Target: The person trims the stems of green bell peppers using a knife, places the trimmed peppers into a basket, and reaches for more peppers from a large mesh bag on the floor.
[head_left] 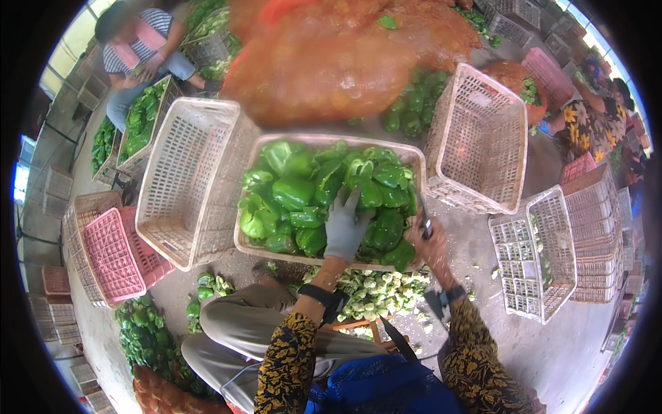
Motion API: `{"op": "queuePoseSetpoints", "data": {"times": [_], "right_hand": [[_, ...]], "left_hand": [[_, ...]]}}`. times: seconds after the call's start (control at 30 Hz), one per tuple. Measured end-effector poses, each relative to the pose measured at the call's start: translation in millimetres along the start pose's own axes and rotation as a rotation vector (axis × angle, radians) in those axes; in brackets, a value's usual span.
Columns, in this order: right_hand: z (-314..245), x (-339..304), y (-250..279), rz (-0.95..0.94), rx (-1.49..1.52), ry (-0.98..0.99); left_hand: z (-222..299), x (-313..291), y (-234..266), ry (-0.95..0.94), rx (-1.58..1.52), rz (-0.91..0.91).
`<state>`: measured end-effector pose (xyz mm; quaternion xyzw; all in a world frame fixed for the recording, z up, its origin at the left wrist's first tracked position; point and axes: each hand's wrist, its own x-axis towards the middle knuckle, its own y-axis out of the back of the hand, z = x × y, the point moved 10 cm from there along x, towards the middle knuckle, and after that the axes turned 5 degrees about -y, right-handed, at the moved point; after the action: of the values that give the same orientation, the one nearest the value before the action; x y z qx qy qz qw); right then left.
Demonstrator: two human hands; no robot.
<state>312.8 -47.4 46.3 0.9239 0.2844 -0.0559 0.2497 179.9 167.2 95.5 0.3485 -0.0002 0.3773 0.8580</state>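
Observation:
A pale plastic crate [331, 136] full of green bell peppers [293, 193] stands before my knees. My left hand [345, 228], in a grey glove, lies on the peppers near the middle with its fingers spread. At the crate's right rim, my bare right hand [429, 245] is closed round a small dark knife-like tool [427, 228] with a shiny part; its exact shape is blurred. A green pepper [400, 256] hangs over the near right corner, beside the right hand. Below the crate lies a heap of pale cut pepper cores [383, 293].
Stacked crates flank the full one, left [186, 176] and right [481, 131]. Beyond lies a large orange mesh sack [324, 76]. A white crate [517, 265] stands at right, a pink crate [114, 252] at left. Loose peppers [145, 331] lie lower left. Other people sit far left and right.

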Motion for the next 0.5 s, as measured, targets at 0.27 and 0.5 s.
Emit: {"op": "queuePoseSetpoints", "data": {"times": [0.27,0.5], "right_hand": [[15.1,-55.0,-35.4,-0.01,-0.297,0.264],[40.9,-42.2,-70.7,0.018,-0.403,0.274]], "left_hand": [[-0.8,-7.4,4.4,-0.027,0.031,0.051],[-30.9,-14.9,-22.1,0.108,0.053,0.032]]}}
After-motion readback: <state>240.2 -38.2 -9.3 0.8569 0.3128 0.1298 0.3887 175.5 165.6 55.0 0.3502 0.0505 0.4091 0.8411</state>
